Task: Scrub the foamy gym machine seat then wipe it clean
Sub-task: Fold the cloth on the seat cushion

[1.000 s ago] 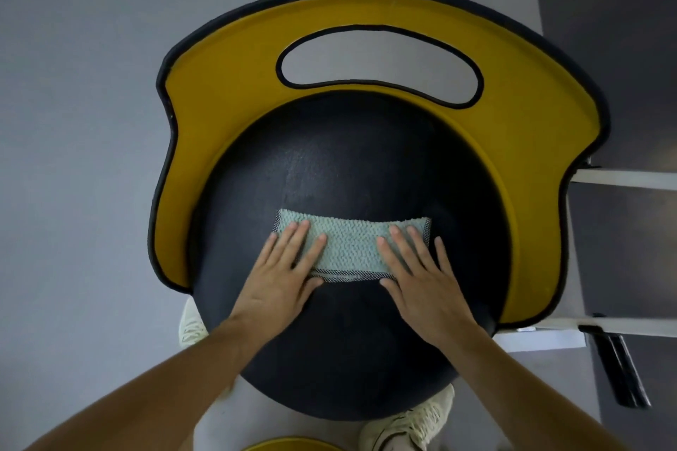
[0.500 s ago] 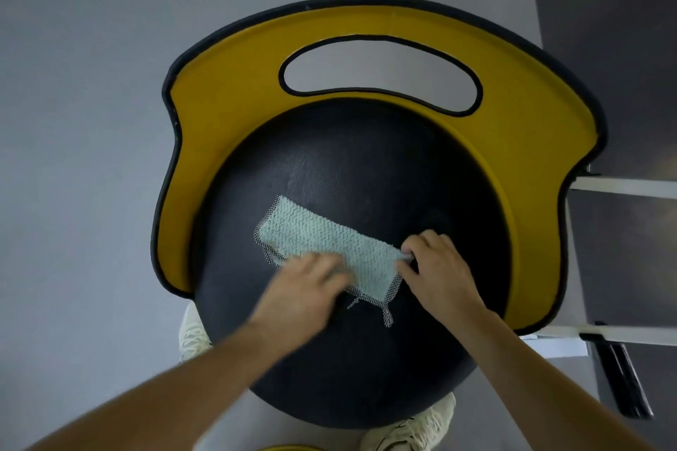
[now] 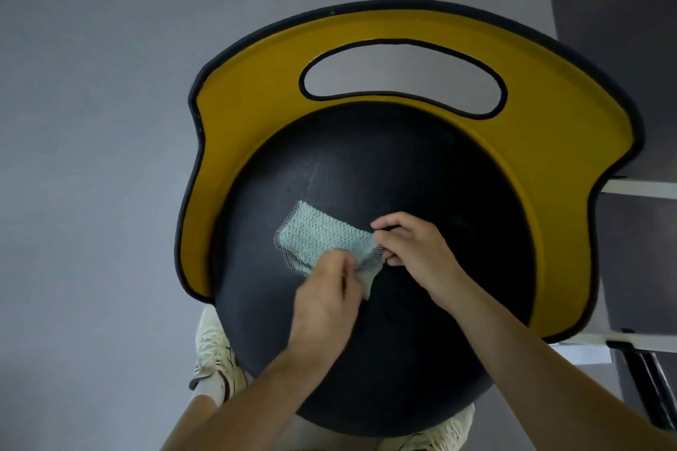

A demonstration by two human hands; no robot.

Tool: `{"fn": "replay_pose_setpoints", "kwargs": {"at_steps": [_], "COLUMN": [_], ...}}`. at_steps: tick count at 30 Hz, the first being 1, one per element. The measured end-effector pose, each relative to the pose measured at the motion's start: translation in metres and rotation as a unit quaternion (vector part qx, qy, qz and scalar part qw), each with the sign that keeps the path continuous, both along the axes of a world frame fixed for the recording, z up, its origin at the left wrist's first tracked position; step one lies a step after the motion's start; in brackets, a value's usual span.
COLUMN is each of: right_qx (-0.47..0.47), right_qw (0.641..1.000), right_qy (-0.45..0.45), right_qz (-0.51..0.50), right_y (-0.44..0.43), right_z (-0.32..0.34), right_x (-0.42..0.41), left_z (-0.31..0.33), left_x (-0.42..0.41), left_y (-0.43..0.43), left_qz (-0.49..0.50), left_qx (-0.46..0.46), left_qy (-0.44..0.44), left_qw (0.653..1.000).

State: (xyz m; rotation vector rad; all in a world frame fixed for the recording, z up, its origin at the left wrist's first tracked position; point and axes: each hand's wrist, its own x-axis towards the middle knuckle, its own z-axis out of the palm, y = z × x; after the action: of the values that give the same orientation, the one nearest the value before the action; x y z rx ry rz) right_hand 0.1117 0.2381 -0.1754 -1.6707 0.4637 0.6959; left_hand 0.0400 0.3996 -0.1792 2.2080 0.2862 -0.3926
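A round black seat pad (image 3: 421,172) fills the middle of the view, backed by a yellow, black-edged rest (image 3: 249,113) with an oval handle slot. A pale green mesh cloth (image 3: 318,234) lies on the pad left of centre, tilted and partly folded. My left hand (image 3: 326,300) pinches the cloth's near edge with curled fingers. My right hand (image 3: 414,249) pinches the cloth's right end between thumb and fingers. A loose corner of the cloth hangs between the two hands. No foam shows on the pad.
Grey floor (image 3: 91,194) surrounds the seat. White frame bars (image 3: 641,189) and a black part (image 3: 644,377) stand at the right. My pale shoes (image 3: 214,359) show under the pad's near edge.
Both hands went from lying flat on the stretched cloth to pinching it. The cloth has been turned, lifted at its right end and folded shorter.
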Motion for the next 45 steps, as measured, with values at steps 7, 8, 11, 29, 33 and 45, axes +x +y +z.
{"fn": "replay_pose_setpoints", "kwargs": {"at_steps": [7,8,11,29,33,45], "right_qx": [-0.158,-0.213,-0.345,-0.384,-0.295,-0.255], "right_qw": [0.947,0.913,0.791,0.839,0.915,0.944], "right_qy": [-0.16,-0.218,-0.364,-0.204,-0.129,-0.144], "right_qz": [0.228,0.273,0.351,0.327,0.242,0.154], "right_y": [0.069,0.071,0.067,0.055,0.047,0.037], "right_z": [-0.029,-0.031,-0.04,-0.029,-0.012,-0.03], "right_x": [0.006,0.0,-0.021,-0.029,-0.03,-0.046], "left_z": [-0.029,-0.034,-0.05,-0.044,-0.029,-0.026], "left_x": [0.025,0.028,0.035,0.094,0.087,0.109], "left_y": [0.088,0.091,0.089,0.088,0.074,0.061], "left_qz": [-0.025,-0.09,-0.285,-0.423,-0.421,-0.428], "left_qx": [0.158,0.175,0.189,0.303,0.295,0.316], "left_qy": [-0.1,-0.127,-0.174,-0.204,-0.226,-0.086], "left_qw": [0.982,0.972,0.924,0.83,0.827,0.843]}}
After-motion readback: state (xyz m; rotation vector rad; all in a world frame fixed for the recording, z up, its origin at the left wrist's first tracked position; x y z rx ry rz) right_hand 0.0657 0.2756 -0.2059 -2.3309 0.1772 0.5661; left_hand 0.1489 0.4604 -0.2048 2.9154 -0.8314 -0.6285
